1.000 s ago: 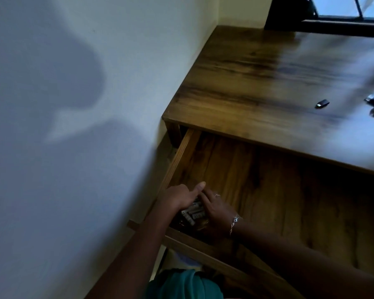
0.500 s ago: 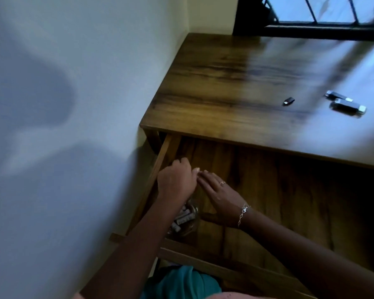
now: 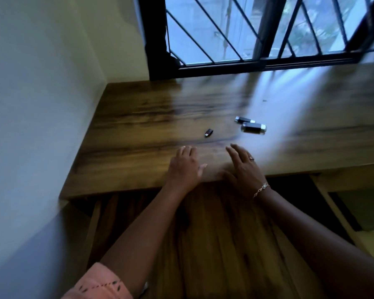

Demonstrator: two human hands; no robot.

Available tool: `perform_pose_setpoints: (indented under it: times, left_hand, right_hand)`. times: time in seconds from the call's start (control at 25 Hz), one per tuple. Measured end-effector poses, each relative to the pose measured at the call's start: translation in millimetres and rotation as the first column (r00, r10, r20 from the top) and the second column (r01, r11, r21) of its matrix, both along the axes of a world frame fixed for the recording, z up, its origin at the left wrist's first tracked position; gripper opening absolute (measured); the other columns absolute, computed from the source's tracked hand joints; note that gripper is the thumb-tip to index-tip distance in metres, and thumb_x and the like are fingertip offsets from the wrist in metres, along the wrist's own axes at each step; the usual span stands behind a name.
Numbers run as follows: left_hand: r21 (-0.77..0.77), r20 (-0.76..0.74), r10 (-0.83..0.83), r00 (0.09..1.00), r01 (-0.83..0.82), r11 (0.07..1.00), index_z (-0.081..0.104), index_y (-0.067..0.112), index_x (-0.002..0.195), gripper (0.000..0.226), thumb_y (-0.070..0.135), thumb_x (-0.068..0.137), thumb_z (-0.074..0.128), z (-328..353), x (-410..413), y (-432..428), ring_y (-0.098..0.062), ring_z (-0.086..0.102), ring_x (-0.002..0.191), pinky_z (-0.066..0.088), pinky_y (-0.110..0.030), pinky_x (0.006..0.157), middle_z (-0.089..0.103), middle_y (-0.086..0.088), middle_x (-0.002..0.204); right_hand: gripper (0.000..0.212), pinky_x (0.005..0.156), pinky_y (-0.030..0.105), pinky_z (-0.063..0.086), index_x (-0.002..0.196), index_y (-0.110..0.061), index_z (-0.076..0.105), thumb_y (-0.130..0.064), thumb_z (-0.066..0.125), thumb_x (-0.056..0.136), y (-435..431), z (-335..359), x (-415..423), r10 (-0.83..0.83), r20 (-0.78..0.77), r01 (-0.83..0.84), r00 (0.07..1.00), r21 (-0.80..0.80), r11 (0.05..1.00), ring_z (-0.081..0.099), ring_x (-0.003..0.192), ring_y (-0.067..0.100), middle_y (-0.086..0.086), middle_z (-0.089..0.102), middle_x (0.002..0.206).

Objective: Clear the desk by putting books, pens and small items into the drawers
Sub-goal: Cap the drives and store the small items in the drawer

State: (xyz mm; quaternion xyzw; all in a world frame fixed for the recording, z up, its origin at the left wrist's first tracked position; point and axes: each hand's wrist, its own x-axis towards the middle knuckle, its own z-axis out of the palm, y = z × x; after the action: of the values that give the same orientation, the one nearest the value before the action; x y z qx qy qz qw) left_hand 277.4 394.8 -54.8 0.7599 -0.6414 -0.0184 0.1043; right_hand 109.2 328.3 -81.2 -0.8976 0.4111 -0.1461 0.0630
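Observation:
Three small items lie on the wooden desk (image 3: 138,134): a short dark cap-like piece (image 3: 208,132) and two black USB-style sticks with silver ends, one (image 3: 244,120) behind the other (image 3: 254,127). My left hand (image 3: 185,167) is over the desk's front edge, fingers relaxed and empty, a little short of the dark piece. My right hand (image 3: 242,167), with a ring and a bracelet, reaches beside it with fingers spread, empty, just short of the sticks. Below my forearms the wooden drawer (image 3: 214,234) stands pulled out.
A white wall (image 3: 41,104) runs along the desk's left side. A barred window with a black frame (image 3: 257,63) stands at the desk's far edge. A second open compartment (image 3: 354,201) shows at the lower right.
Both hands have left the drawer's front left corner, where they were at a small container, and moved up over the desk's front edge. The view has swung up toward the window.

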Motion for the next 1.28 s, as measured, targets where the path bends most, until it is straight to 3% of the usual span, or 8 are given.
perform_pose_setpoints:
  times: [0.12, 0.28, 0.4, 0.64, 0.84, 0.96, 1.12, 1.28]
  left_hand:
    - [0.041, -0.053, -0.021, 0.998, 0.023, 0.999, 0.029, 0.007, 0.142, 0.063, 0.041, 0.092, 0.048, -5.8, -10.9, -36.4, -0.027, 0.029, 0.135, 0.029, -0.035, 0.109, 0.035, -0.013, 0.145]
    - [0.079, -0.129, -0.001, 0.992, 0.011, 0.997, 0.019, 0.009, 0.146, 0.071, 0.040, 0.092, 0.051, -12.8, -19.6, -61.7, -0.027, 0.022, 0.139, 0.025, -0.036, 0.111, 0.021, -0.013, 0.153]
    - [0.107, -0.147, 0.014, 0.989, 0.002, 0.994, 0.012, 0.010, 0.148, 0.077, 0.044, 0.091, 0.051, -14.3, -19.2, -76.2, -0.027, 0.015, 0.143, 0.021, -0.036, 0.114, 0.010, -0.013, 0.156]
    - [0.138, -0.125, -0.017, 0.992, 0.034, 0.990, 0.012, 0.014, 0.149, 0.071, 0.039, 0.093, 0.048, -9.4, -15.1, -110.0, -0.029, 0.007, 0.144, 0.013, -0.037, 0.116, -0.001, -0.012, 0.158]
    - [0.066, 0.026, -0.071, 0.997, 0.069, 0.995, 0.038, 0.013, 0.137, 0.043, 0.015, 0.095, 0.043, -7.2, -15.7, -116.5, -0.025, 0.031, 0.134, 0.035, -0.035, 0.103, 0.032, -0.005, 0.148]
    - [0.035, 0.052, -0.064, 0.997, 0.063, 0.997, 0.055, 0.009, 0.117, 0.027, 0.011, 0.094, 0.041, -5.5, -18.1, -111.1, -0.027, 0.047, 0.117, 0.045, -0.037, 0.087, 0.051, -0.011, 0.126]
    - [0.002, 0.104, -0.089, 0.991, 0.090, 0.996, 0.061, 0.005, 0.110, 0.026, 0.009, 0.094, 0.040, -7.9, -19.3, -97.6, -0.030, 0.052, 0.109, 0.047, -0.038, 0.079, 0.058, -0.013, 0.112]
    - [-0.021, 0.070, -0.079, 0.994, 0.081, 0.996, 0.061, 0.006, 0.109, 0.026, 0.008, 0.094, 0.040, -3.6, -18.2, -81.7, -0.030, 0.052, 0.109, 0.046, -0.037, 0.082, 0.058, -0.014, 0.114]
  right_hand:
    - [0.057, 0.082, 0.059, 0.047, 0.115, 0.012, 0.057, -0.030, 0.057, 0.076, -52.2, 5.1, -14.9, -0.094, -0.046, 0.096, 0.995, 0.037, 0.995, 0.058, 0.102, 0.051, 0.036, 0.057, 0.115]
    - [0.055, 0.111, 0.040, 0.027, 0.137, -0.001, 0.038, -0.013, 0.057, 0.087, -104.7, 12.9, -22.8, -0.163, -0.007, 0.163, 0.987, -0.002, 0.987, 0.034, 0.133, 0.039, 0.024, 0.036, 0.143]
    - [0.054, 0.113, 0.036, 0.020, 0.141, -0.005, 0.032, -0.013, 0.050, 0.091, -130.3, 16.8, -15.1, -0.134, -0.007, 0.134, 0.991, 0.014, 0.991, 0.027, 0.138, 0.033, 0.021, 0.030, 0.147]
    - [0.055, 0.115, 0.043, 0.012, 0.147, -0.026, 0.015, -0.026, 0.037, 0.098, -166.0, 6.3, -4.7, -0.126, -0.255, 0.157, 0.959, 0.107, 0.982, 0.008, 0.145, 0.025, 0.002, 0.008, 0.157]
    - [0.054, 0.104, 0.036, 0.029, 0.142, -0.028, 0.033, -0.023, 0.049, 0.091, -161.1, 3.1, -6.3, -0.107, -0.146, 0.117, 0.983, 0.061, 0.991, 0.034, 0.132, 0.023, 0.002, 0.035, 0.144]
    - [0.051, 0.102, 0.039, 0.028, 0.143, -0.026, 0.030, -0.026, 0.045, 0.094, -151.7, 0.6, -4.1, -0.186, -0.188, 0.194, 0.965, 0.029, 0.980, 0.034, 0.128, 0.029, 0.008, 0.036, 0.141]
    - [0.053, 0.099, 0.042, 0.030, 0.143, -0.020, 0.026, -0.033, 0.042, 0.095, -134.8, 3.2, -4.9, -0.331, -0.186, 0.339, 0.925, 0.009, 0.941, 0.036, 0.123, 0.034, 0.017, 0.039, 0.132]
    - [0.049, 0.089, 0.043, 0.042, 0.140, -0.018, 0.033, -0.029, 0.045, 0.094, -115.5, 8.3, -7.6, -0.310, -0.111, 0.320, 0.944, 0.091, 0.943, 0.044, 0.116, 0.039, 0.020, 0.044, 0.127]
